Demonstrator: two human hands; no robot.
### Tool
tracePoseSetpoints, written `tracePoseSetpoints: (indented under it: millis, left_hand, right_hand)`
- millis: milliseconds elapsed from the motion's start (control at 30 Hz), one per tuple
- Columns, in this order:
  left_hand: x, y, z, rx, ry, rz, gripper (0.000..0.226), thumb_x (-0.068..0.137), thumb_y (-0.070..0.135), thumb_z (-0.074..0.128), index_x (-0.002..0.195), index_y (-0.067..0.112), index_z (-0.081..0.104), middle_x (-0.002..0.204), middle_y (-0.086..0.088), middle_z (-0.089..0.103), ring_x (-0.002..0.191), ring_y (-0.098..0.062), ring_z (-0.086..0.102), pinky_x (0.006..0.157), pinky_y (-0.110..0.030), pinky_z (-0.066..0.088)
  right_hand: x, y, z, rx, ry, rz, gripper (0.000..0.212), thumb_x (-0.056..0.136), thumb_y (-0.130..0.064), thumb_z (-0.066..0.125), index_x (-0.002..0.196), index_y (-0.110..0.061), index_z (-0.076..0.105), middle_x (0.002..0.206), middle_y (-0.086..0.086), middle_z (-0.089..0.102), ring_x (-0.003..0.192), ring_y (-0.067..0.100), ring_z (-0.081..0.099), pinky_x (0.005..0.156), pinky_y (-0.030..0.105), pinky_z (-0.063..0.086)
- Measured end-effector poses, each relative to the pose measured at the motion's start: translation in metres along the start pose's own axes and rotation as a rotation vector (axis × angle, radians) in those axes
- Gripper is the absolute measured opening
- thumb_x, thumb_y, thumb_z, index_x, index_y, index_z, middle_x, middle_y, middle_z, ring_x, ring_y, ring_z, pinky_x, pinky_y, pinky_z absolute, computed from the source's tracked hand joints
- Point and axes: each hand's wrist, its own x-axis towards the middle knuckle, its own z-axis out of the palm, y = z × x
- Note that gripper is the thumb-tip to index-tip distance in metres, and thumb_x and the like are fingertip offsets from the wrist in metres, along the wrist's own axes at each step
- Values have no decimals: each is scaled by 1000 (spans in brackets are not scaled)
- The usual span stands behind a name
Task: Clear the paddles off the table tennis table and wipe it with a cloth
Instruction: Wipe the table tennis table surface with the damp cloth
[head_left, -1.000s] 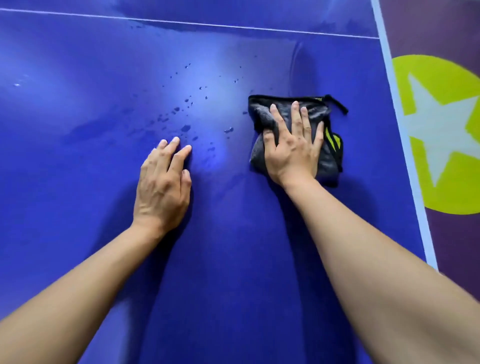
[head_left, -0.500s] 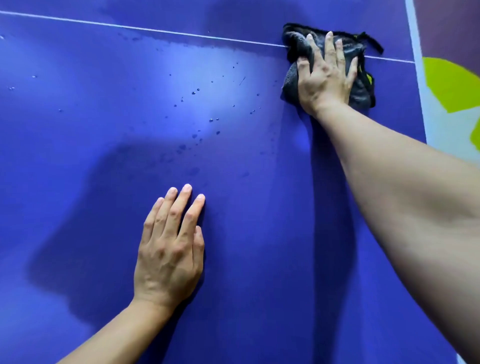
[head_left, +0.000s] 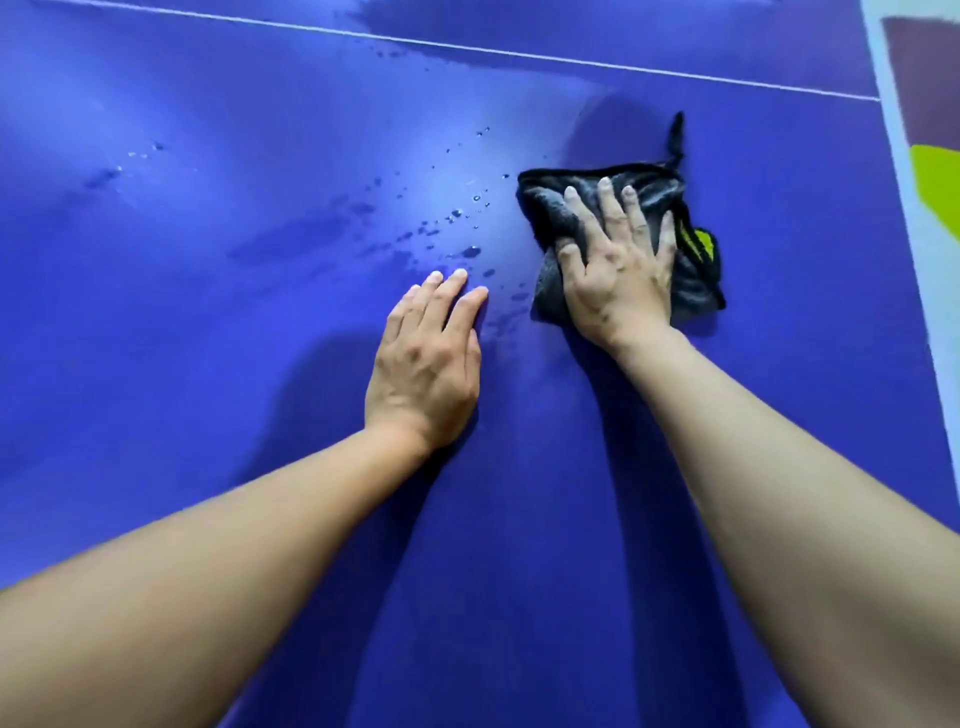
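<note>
The blue table tennis table (head_left: 208, 364) fills the view. A dark grey cloth (head_left: 696, 280) with a yellow-green patch and a hanging loop lies folded on it, right of centre. My right hand (head_left: 618, 265) presses flat on the cloth with straight, spread fingers. My left hand (head_left: 428, 358) rests flat on the bare table just left of the cloth, fingers straight and together. Water droplets (head_left: 467, 249) dot the surface between and beyond my hands. No paddles are in view.
A thin white line (head_left: 467, 48) crosses the table at the far side. The table's white right edge (head_left: 904, 208) runs down the right, with a purple and yellow-green floor (head_left: 935, 171) beyond it. A faint wet streak (head_left: 104, 176) lies far left.
My right hand pushed the cloth out to the far white line, then drew it back toward me beside the droplets. My left hand stayed flat on the table.
</note>
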Motion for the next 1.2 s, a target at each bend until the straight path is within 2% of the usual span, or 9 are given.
tracePoseSetpoints:
  millis: [167, 300, 467, 600, 700, 867, 1067, 1200]
  left_hand:
    - [-1, 1, -4, -24, -45, -10, 45, 106, 18, 33, 149, 11, 44, 160, -10, 37, 150, -29, 28, 125, -37, 13]
    - [-22, 2, -19, -22, -38, 14, 47, 105, 15, 32, 151, 8, 40, 160, -11, 34, 150, -32, 28, 124, -38, 14]
    - [-141, -2, -46, -26, -98, 5, 48, 103, 14, 35, 151, 7, 40, 160, -13, 34, 150, -34, 28, 123, -43, 19]
    - [-246, -22, -64, 23, -153, -31, 54, 100, 24, 33, 151, 7, 41, 160, -14, 35, 148, -36, 31, 122, -49, 24]
    - [-290, -38, -70, 71, -161, -52, 55, 100, 26, 31, 150, 8, 43, 158, -14, 38, 146, -37, 35, 120, -50, 27]
    - [-296, -39, -71, 68, -125, -36, 54, 99, 25, 33, 148, 9, 47, 156, -13, 43, 144, -36, 39, 118, -51, 31]
    - [-272, -47, -69, 12, -32, -76, 38, 94, 23, 46, 127, 10, 61, 137, -12, 55, 124, -35, 51, 105, -44, 36]
    - [-224, -59, -72, 2, -50, -56, 41, 93, 23, 50, 129, 7, 59, 140, -16, 53, 125, -37, 50, 108, -44, 35]
  right_hand:
    - [-114, -25, -1, -4, -23, 3, 59, 102, -48, 34, 160, -38, 25, 171, -2, 16, 158, 18, 8, 125, 55, -2]
    - [-225, -46, 1, 13, -9, -15, 62, 99, -48, 33, 160, -38, 26, 171, -2, 16, 158, 16, 8, 125, 56, 0]
    - [-361, -71, 6, 38, 27, -35, 63, 98, -47, 39, 159, -34, 31, 170, -1, 20, 158, 18, 11, 124, 60, 10]
    - [-436, -91, 12, 18, 10, -47, 63, 99, -48, 40, 160, -34, 29, 170, -1, 19, 158, 18, 10, 123, 61, 13]
    - [-447, -97, 12, 6, 9, 3, 61, 101, -48, 39, 160, -36, 28, 170, -1, 20, 158, 18, 10, 124, 62, 12]
    - [-436, -100, 16, -21, 45, -18, 60, 102, -49, 36, 160, -37, 27, 170, -1, 19, 158, 19, 11, 124, 62, 11]
    - [-370, -113, 23, 9, 56, -40, 61, 100, -50, 35, 159, -39, 28, 170, -2, 20, 158, 17, 11, 126, 57, 7]
    - [-313, -113, 22, 10, 28, -13, 61, 100, -50, 32, 160, -41, 26, 170, -3, 17, 158, 16, 7, 126, 55, 3]
